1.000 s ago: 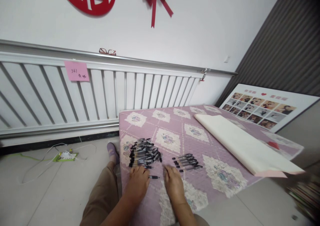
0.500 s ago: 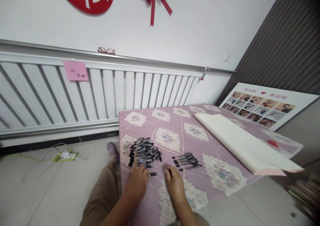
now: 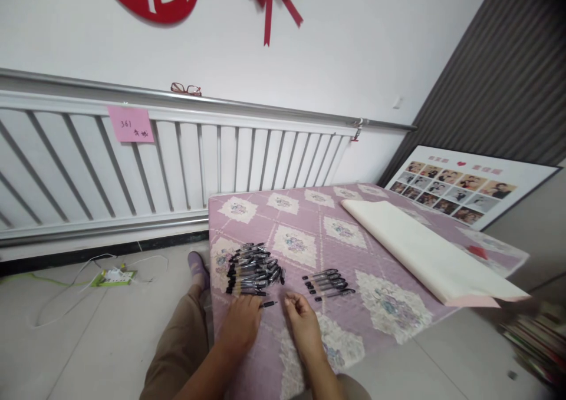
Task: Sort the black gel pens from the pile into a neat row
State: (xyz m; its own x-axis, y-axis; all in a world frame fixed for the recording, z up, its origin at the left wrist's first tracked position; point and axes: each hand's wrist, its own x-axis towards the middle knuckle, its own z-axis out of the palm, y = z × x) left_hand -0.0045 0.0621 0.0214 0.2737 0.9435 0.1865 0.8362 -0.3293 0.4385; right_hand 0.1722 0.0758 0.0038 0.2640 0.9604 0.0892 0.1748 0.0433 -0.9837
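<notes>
My left hand (image 3: 241, 322) is closed around a black pen (image 3: 268, 304), whose uncapped end sticks out to the right past my fingers. A short gap away, my right hand (image 3: 304, 324) has its thumb and fingers curled together in a pinch. Whatever lies between those fingertips is too small or hidden to name. Just beyond my left hand is a pile of black and clear pens (image 3: 253, 267). Up and to the right of my right hand, a small row of capped pens (image 3: 328, 283) lies side by side on the purple patterned cover (image 3: 305, 211).
A folded cream sheet (image 3: 407, 250) lies along the right side of the covered surface, near a small red item (image 3: 477, 252). Behind stands a white radiator (image 3: 247, 158). A photo board (image 3: 446, 182) leans at the back right. A power strip (image 3: 115, 276) with cables sits on the floor.
The pen in my left hand now tilts slightly upward at its exposed end. My right hand's fingertips have risen and turned a little. The pile and the row look the same.
</notes>
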